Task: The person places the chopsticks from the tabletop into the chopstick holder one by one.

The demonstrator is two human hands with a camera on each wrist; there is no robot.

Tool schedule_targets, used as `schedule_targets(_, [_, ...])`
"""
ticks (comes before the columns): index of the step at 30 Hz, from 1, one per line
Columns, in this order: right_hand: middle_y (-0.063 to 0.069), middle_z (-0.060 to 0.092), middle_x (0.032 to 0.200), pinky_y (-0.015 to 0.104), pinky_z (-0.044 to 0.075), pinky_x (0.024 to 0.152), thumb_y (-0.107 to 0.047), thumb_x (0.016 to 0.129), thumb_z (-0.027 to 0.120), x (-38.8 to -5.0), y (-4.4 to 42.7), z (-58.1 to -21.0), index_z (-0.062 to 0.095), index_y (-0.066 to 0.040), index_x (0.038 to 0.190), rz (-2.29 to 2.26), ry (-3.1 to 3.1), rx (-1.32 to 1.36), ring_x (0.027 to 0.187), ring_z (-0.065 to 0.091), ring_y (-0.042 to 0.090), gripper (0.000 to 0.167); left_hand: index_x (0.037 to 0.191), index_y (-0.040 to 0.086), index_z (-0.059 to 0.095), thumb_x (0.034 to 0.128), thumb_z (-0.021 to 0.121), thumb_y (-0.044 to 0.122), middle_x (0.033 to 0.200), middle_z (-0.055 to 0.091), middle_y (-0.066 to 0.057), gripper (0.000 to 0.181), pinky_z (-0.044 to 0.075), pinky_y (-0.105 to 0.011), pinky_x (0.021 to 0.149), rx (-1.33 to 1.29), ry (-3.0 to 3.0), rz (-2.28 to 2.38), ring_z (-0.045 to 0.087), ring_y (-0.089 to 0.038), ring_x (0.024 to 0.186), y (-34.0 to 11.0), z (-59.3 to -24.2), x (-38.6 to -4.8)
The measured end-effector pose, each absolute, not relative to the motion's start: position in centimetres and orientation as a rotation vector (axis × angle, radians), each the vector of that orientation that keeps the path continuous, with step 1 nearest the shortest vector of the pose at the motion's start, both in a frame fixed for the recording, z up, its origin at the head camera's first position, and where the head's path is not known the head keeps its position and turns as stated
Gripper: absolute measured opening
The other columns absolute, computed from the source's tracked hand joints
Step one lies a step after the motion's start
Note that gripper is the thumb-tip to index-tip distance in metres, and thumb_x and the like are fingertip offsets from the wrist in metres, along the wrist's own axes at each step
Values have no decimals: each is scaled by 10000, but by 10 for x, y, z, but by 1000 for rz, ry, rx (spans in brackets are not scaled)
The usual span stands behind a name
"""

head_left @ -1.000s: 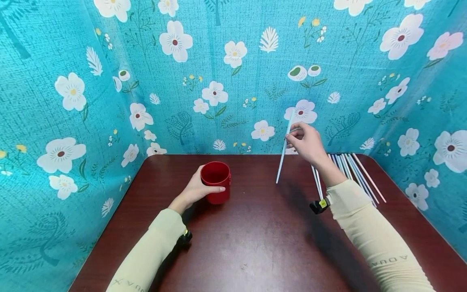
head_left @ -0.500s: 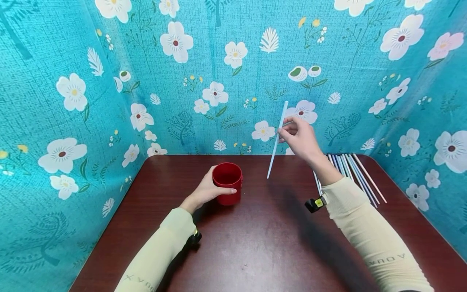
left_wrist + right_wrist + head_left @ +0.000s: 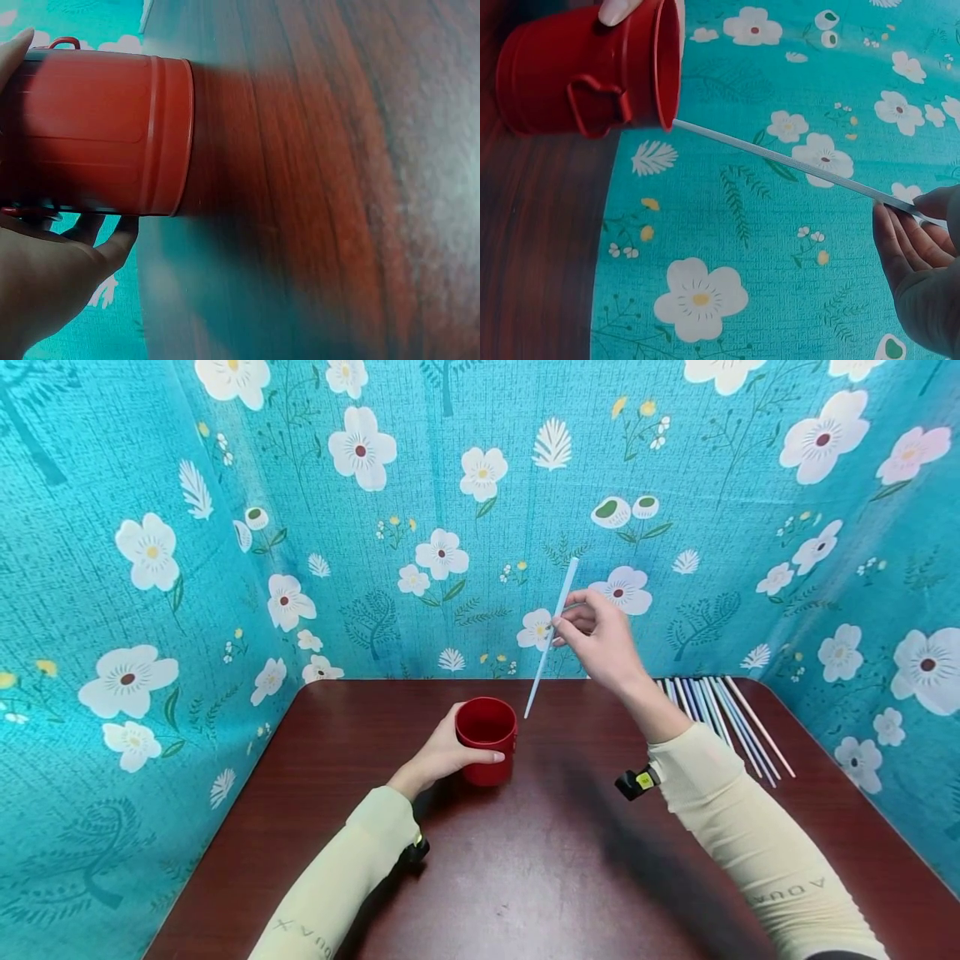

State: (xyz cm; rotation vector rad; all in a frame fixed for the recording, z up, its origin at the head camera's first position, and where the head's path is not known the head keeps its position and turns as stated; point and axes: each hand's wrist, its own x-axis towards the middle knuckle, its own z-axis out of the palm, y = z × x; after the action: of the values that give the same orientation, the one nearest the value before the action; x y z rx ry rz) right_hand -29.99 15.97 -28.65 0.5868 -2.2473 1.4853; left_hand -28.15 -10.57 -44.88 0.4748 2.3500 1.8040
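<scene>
A red metal bucket [image 3: 489, 771] with small side handles stands upright on the table, its mouth facing up. My left hand [image 3: 437, 758] grips it from the left, thumb across the near side and fingers around the back. Above and to the right of the bucket, my right hand [image 3: 603, 639] pinches a light blue chopstick [image 3: 537, 681] between thumb and fingertips. The chopstick slants, with its thin end down, close to the bucket's rim. In the right wrist view that thin tip of the chopstick [image 3: 780, 157] appears beside the bucket's rim [image 3: 667, 67]; whether they touch I cannot tell.
Several pastel chopsticks [image 3: 742, 722] lie side by side at the table's back right, partly hidden by my right forearm. The dark wooden table [image 3: 525, 860] meets a teal floral cloth [image 3: 465, 610] behind and at both sides.
My left hand has slid the bucket to the right. My right hand has carried the chopstick left and slightly up, so the two have come closer together.
</scene>
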Motion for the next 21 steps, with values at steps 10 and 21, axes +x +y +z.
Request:
schedule_targets(10, [313,688,1013,218,580,732,5,1004,595,-282,142,-275,532,109,1217,1507,-2255,643,856,713,449,245,1470,250,399,719,941,217,1421,532,30,926,592,-442,877,501,2315,1789,488,-238,1314,-92,-446,-282])
schedule_targets(21, [275,704,1024,256,585,732,-36,1018,601,-296,138,-302,532,69,1223,1478,-2310,679,862,719,424,241,1482,140,391,763,894,115,1424,536,-42,878,586,-445,895,499,2280,1759,495,-272,1305,-81,-427,-270])
